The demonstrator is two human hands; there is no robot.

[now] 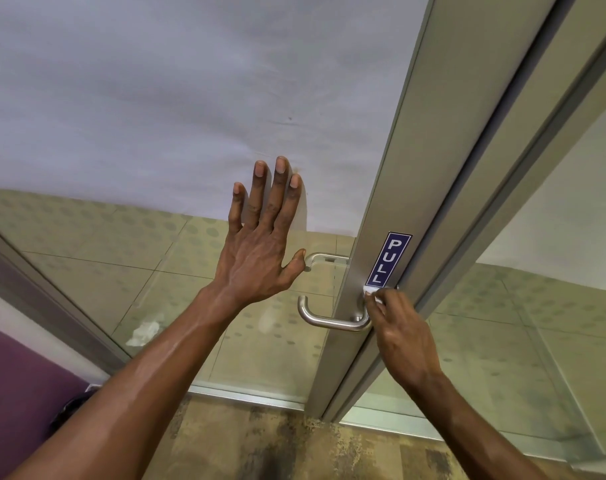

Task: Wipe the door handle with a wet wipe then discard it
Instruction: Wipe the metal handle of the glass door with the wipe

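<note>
A brushed steel lever door handle [324, 320] sticks out to the left from the grey metal door frame [412, 188]. My right hand [400, 336] is shut on a small white wet wipe [370, 290], pressed against the frame at the handle's base, just under a blue PULL sticker [389, 259]. Most of the wipe is hidden by my fingers. My left hand [260, 237] lies flat on the glass door panel with fingers spread, left of the handle and holding nothing.
A second handle [324, 259] shows through the glass on the far side. A crumpled white tissue [144, 332] lies on the tiled floor beyond the glass. A purple wall [14, 386] stands at lower left. Mottled floor lies below the door.
</note>
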